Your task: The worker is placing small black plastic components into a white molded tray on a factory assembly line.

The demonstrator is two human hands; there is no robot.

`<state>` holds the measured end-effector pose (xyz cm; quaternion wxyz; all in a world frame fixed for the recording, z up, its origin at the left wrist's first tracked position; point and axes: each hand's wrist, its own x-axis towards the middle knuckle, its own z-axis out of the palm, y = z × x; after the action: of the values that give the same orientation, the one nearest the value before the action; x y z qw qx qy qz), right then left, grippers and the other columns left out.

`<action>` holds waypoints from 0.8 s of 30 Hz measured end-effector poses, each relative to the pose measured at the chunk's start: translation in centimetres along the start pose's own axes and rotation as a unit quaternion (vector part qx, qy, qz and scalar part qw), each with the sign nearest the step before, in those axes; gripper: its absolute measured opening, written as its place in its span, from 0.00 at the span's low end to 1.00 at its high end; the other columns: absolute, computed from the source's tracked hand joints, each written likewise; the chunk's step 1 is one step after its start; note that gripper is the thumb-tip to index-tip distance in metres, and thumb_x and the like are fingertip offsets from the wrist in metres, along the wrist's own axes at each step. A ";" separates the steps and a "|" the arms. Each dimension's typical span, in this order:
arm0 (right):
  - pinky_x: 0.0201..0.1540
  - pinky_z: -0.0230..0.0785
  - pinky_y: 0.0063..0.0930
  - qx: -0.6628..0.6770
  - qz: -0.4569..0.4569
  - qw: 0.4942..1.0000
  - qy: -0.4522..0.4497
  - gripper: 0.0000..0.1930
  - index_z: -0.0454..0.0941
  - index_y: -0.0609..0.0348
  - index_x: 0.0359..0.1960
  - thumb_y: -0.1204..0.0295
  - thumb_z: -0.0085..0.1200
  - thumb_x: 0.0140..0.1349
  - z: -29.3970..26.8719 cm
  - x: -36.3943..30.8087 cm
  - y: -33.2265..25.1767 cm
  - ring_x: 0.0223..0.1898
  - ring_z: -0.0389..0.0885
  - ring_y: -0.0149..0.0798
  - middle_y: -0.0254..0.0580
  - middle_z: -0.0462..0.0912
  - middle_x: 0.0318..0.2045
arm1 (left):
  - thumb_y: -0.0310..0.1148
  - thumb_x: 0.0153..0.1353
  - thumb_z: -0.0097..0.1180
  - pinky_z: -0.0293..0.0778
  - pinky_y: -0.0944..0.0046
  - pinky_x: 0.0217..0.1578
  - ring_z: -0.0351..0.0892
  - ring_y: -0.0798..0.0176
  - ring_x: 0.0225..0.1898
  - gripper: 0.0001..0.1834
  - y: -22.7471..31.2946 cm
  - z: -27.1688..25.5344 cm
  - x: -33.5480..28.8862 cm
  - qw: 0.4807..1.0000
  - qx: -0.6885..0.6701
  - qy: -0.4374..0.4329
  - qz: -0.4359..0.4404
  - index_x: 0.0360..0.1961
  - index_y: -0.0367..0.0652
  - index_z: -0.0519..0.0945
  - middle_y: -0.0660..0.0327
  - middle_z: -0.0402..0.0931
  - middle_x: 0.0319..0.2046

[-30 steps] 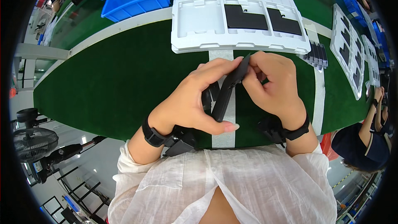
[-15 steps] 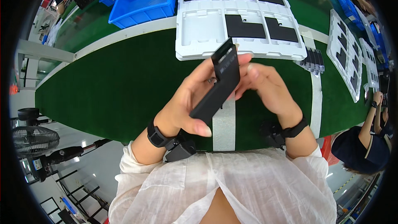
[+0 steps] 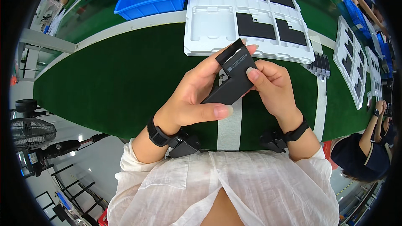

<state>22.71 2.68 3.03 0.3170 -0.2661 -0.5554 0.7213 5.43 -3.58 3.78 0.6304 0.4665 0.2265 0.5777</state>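
A black L-shaped battery (image 3: 236, 81) with faint print on its face is held tilted above the green work surface. My left hand (image 3: 186, 96) cradles it from the left, thumb along its lower edge and fingers behind it. On its right edge rests the thumb of my right hand (image 3: 274, 83), whose other fingers curl behind, partly hidden. A small connector shows in the battery's notch. Just beyond my hands lies a white moulded tray (image 3: 209, 27), with several similar black batteries (image 3: 256, 27) in its compartments.
A blue bin (image 3: 146, 10) stands at the far left. Right of the tray are dark strips in clear plastic (image 3: 320, 65) and another white tray (image 3: 358, 96). A fan (image 3: 33, 134) stands at left; a co-worker (image 3: 360, 155) is at right.
The battery has turned so its face shows more broadly. My right hand has closed in, its thumb now pressing on the battery; my left thumb has shifted right along the lower edge.
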 end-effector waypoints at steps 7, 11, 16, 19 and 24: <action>0.28 0.72 0.17 -0.020 0.005 1.000 0.012 0.11 0.77 0.66 0.31 0.68 0.51 0.63 0.0 -0.1 -0.1 0.25 0.78 0.26 0.35 0.79 0.26 | 0.37 0.42 0.64 0.51 0.54 0.61 0.57 0.55 0.63 0.48 0.0 0.1 0.2 0.999 0.038 0.011 0.011 0.64 0.36 0.54 0.50 0.58 0.61; 0.27 0.70 0.16 -0.056 -0.006 0.998 0.039 0.12 0.78 0.66 0.31 0.68 0.52 0.62 0.0 -0.3 -0.3 0.25 0.75 0.23 0.33 0.78 0.24 | 0.43 0.39 0.67 0.43 0.47 0.62 0.56 0.51 0.64 0.50 0.7 -1.5 0.2 0.939 0.341 -0.021 0.051 0.64 0.40 0.57 0.53 0.61 0.61; 0.26 0.68 0.16 -0.095 -0.014 0.994 0.057 0.12 0.78 0.66 0.30 0.67 0.52 0.62 -0.2 -0.5 -0.5 0.24 0.72 0.20 0.31 0.77 0.22 | 0.60 0.32 0.67 0.34 0.42 0.62 0.53 0.49 0.65 0.57 1.4 -1.5 0.4 0.767 0.630 -0.041 0.111 0.63 0.44 0.59 0.55 0.60 0.61; 0.26 0.68 0.15 -0.089 -0.002 0.995 0.046 0.12 0.78 0.65 0.30 0.67 0.52 0.62 -0.1 -0.4 -0.7 0.24 0.72 0.20 0.30 0.77 0.22 | 0.65 0.31 0.64 0.33 0.42 0.62 0.52 0.49 0.65 0.59 0.9 -1.8 0.3 0.854 0.510 -0.007 0.103 0.63 0.44 0.59 0.56 0.59 0.62; 0.25 0.67 0.15 -0.098 0.001 0.994 0.038 0.13 0.78 0.65 0.28 0.66 0.52 0.62 0.1 -0.4 -0.8 0.23 0.72 0.20 0.30 0.77 0.21 | 0.73 0.30 0.56 0.31 0.39 0.61 0.52 0.49 0.65 0.61 1.3 -1.7 0.4 0.789 0.606 -0.042 0.096 0.63 0.43 0.59 0.54 0.57 0.63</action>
<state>23.06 2.46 3.89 0.3090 -0.3236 -0.6110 0.6531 3.40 -2.79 4.20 0.1687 0.7958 0.4572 0.3594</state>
